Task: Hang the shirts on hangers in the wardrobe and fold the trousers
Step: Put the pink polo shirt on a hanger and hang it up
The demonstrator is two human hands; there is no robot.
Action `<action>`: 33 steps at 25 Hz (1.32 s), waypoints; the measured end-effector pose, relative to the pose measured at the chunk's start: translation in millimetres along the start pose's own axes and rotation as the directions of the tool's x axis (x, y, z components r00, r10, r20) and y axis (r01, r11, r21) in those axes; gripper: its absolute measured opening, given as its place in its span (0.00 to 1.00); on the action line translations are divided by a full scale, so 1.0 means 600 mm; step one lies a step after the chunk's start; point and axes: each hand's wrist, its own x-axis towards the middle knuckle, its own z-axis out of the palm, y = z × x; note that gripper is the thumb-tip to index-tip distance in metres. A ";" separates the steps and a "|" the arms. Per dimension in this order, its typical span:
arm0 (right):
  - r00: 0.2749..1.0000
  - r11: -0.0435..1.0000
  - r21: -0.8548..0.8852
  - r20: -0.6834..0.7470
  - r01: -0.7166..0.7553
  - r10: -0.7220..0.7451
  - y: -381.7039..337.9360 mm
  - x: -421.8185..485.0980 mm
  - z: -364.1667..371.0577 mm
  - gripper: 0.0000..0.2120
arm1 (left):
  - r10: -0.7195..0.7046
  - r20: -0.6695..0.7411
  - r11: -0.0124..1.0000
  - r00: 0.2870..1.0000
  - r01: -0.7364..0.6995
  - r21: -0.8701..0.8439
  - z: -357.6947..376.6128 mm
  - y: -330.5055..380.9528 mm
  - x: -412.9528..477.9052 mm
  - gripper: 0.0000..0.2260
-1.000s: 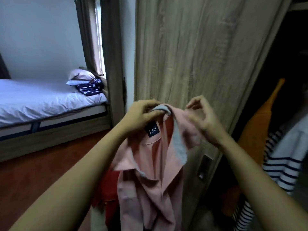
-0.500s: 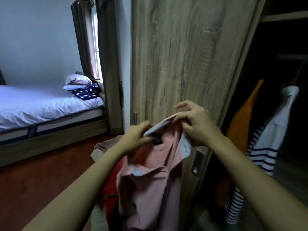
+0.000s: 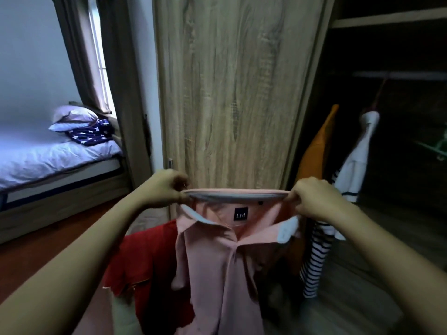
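Note:
A pink collared shirt [image 3: 225, 262] with a dark neck label hangs in front of me, its collar stretched wide and level. My left hand [image 3: 164, 187] pinches the collar's left end and my right hand [image 3: 312, 199] pinches its right end. Behind it stands the wooden wardrobe door [image 3: 232, 93]. In the open wardrobe on the right hang an orange garment [image 3: 316, 151] and a white and striped shirt [image 3: 355, 155] under the rail [image 3: 399, 74]. No hanger is visible in the pink shirt.
A red garment [image 3: 145, 259] lies heaped below my left arm, over other pale clothes. A green hanger [image 3: 435, 148] shows dimly at the far right inside the wardrobe. A bed [image 3: 55, 158] with a pillow and a star-patterned cloth stands at the left.
My hands have moved apart, pulling the bunched collar out flat and wide. The view has tilted up, showing more of the wardrobe's rail and shelf.

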 end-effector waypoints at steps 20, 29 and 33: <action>0.967 0.922 0.299 0.025 -0.248 0.252 0.151 -0.167 0.001 0.18 | -0.048 -0.245 0.997 0.968 0.032 -0.070 0.119 0.215 0.108 0.09; 0.867 0.533 0.718 0.203 -0.448 0.456 0.283 -0.182 -0.060 0.17 | -0.051 -0.016 0.876 0.999 0.037 -0.482 0.136 0.361 0.169 0.12; 0.853 0.407 0.818 0.180 -0.406 0.490 0.324 -0.175 -0.048 0.16 | 0.102 -0.038 0.821 0.994 -0.105 -0.561 0.158 0.429 0.211 0.07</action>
